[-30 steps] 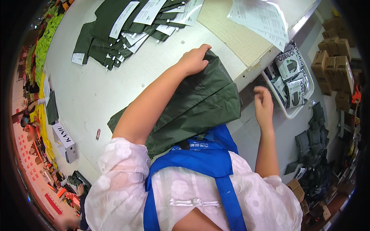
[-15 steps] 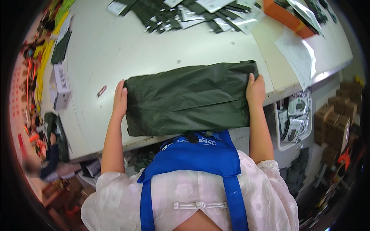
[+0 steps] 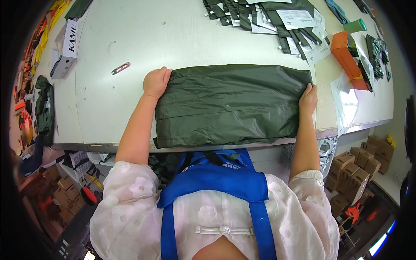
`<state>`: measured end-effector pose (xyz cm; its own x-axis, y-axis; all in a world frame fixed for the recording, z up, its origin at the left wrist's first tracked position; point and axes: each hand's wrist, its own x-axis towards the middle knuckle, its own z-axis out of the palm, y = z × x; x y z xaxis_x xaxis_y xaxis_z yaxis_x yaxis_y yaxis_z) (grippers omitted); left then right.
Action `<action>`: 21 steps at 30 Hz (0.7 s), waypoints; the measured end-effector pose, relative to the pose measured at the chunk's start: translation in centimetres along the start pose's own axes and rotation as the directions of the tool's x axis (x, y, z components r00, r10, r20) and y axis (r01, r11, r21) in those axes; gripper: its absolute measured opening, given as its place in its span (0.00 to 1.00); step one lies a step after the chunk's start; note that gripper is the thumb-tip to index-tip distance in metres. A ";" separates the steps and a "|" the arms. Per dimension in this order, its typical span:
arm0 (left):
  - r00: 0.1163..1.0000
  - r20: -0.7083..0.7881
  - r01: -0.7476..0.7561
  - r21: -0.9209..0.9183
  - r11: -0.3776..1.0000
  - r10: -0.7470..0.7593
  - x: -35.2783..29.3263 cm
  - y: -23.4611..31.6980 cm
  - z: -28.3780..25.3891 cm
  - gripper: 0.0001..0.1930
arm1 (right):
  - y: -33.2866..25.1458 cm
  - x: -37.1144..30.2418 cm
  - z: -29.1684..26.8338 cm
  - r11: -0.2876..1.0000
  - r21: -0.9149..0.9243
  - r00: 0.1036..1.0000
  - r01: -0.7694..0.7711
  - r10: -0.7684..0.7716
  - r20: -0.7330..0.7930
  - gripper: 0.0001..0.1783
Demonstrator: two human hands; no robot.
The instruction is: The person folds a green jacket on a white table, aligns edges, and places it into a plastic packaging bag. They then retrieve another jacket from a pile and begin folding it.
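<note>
A folded dark green garment of shiny, waterproof-looking fabric (image 3: 234,102) lies flat along the near edge of the white table. Small round snap buttons show on its upper face. My left hand (image 3: 157,82) is closed on the upper left corner, fingers curled at the edge. At the right end, my right hand (image 3: 308,100) grips the side, with the thumb on top and the other fingers partly hidden. Beyond my left hand, a pair of thread snips with pink handles (image 3: 121,68) rests on the table.
Dark green pouches with white paper cards (image 3: 297,19) are piled at the far right. Near them stand an orange box (image 3: 346,58) and a clear plastic sheet (image 3: 344,102). A white box (image 3: 65,50) sits at far left. Brown cartons (image 3: 353,171) are stacked below right.
The garment now shows a face with snap buttons and lies flatter. My left hand has moved from its left side to the upper left corner. The view has shifted.
</note>
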<state>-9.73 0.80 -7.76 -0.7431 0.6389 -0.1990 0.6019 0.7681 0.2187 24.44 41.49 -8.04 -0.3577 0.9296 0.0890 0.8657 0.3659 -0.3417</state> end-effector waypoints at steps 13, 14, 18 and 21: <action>0.908 -0.116 -0.392 0.106 0.914 0.403 -13.9 4.7 2.7 0.34 | -1.0 -5.8 -1.5 0.869 -0.330 0.925 0.370 -0.309 0.223 0.30; 0.907 -0.125 -0.394 0.093 0.914 0.403 -13.9 4.7 3.4 0.34 | -0.2 -5.9 -1.0 0.875 -0.309 0.926 0.373 -0.331 0.180 0.30; 0.904 -0.125 -0.403 0.061 0.913 0.408 -13.6 4.8 4.0 0.33 | 0.5 -6.0 -0.2 0.879 -0.259 0.916 0.401 -0.389 0.098 0.31; 0.932 -0.023 -0.361 0.040 0.932 0.362 -13.3 5.8 1.9 0.33 | -0.7 -5.7 -1.2 0.869 -0.355 0.935 0.345 -0.287 0.207 0.33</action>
<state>4.19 -3.15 -5.71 -0.4812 0.8725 -0.0845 0.8407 0.4866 0.2376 26.29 36.00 -7.16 -0.6558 0.7548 -0.0121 0.7527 0.6550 0.0663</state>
